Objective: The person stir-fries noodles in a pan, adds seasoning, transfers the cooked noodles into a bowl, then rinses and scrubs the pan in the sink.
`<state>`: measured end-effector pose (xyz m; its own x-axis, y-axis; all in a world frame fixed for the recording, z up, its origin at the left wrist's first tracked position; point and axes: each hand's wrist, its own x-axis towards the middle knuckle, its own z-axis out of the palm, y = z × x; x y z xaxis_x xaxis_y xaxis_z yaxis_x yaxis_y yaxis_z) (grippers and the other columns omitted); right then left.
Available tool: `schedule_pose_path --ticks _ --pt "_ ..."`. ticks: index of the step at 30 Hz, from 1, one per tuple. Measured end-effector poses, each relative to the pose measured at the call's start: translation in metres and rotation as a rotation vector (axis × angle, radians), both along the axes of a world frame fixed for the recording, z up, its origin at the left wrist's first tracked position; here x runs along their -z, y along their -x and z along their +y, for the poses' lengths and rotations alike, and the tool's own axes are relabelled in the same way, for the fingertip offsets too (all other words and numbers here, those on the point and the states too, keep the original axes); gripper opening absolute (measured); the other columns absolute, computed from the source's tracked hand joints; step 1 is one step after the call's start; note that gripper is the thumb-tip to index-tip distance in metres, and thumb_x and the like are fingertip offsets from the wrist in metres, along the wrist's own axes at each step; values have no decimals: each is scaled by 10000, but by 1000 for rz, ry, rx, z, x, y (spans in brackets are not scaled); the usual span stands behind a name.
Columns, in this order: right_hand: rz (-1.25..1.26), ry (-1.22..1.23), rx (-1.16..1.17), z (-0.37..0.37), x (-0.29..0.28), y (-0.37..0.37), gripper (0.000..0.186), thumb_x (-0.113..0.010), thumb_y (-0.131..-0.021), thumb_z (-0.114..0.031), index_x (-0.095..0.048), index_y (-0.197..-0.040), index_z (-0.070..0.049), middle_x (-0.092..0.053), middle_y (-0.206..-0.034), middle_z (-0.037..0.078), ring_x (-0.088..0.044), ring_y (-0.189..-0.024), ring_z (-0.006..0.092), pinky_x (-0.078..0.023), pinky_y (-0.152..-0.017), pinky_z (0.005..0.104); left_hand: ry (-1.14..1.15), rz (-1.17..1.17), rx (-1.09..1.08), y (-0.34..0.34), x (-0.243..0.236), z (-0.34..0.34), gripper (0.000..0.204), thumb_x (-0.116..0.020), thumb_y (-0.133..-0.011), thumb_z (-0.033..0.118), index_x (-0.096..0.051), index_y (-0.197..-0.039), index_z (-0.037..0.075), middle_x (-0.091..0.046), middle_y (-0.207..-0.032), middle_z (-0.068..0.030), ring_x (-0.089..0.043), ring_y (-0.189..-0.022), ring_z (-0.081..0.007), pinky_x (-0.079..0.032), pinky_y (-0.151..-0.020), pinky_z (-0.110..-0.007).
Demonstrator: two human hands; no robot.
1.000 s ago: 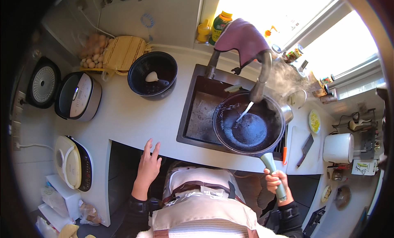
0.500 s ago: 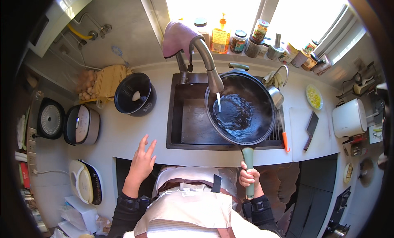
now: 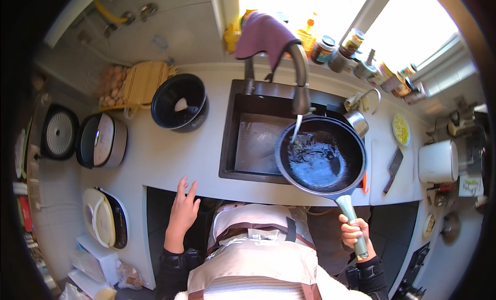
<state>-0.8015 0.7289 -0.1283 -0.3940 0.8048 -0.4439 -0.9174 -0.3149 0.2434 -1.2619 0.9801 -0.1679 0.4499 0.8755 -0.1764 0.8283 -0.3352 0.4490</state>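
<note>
My right hand (image 3: pixel 355 235) grips the pale green handle (image 3: pixel 351 220) of a dark frying pan (image 3: pixel 360 145). The pan is over the right part of the dark sink (image 3: pixel 225 145). Water (image 3: pixel 297 128) runs from the grey faucet (image 3: pixel 301 99) into the pan, and rippling water covers its bottom. Nothing is in my left hand (image 3: pixel 183 213), which hovers at the counter's front edge with its fingers apart. A purple cloth (image 3: pixel 266 34) drapes over the faucet's neck.
A black inner pot (image 3: pixel 199 109) with a white piece inside stands left of the sink. Beyond it sits an open rice cooker (image 3: pixel 114 144). On the right, a knife (image 3: pixel 394 168) lies on a white board (image 3: pixel 380 160) near a plate of yellow-green food (image 3: pixel 401 129). Jars (image 3: pixel 323 49) line the windowsill.
My right hand has swung the pan rightward and nearer to me, and the water inside has shifted. The whole view has turned slightly. My left hand stays apart and holds nothing.
</note>
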Motion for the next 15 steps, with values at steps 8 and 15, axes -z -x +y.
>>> schedule_pose_path --ticks 8,15 --pt "-183 243 -221 107 -58 -20 180 -442 -922 -126 -449 -1080 -42 -420 -658 -64 -446 -485 22 -435 -507 243 34 -93 -183 44 25 -21 571 -673 -839 48 -468 -1372 61 -319 -1481 -205 -484 -1258 -370 -454 -1017 -438" --pt "-338 411 -463 207 -53 11 156 -481 -907 -132 -497 -996 -5 -503 -659 -69 -532 -496 38 -481 -500 245 10 -106 -301 76 27 -28 568 -660 -839 23 -462 -1371 47 -316 -1486 -198 -494 -1246 -371 -458 -1010 -428"
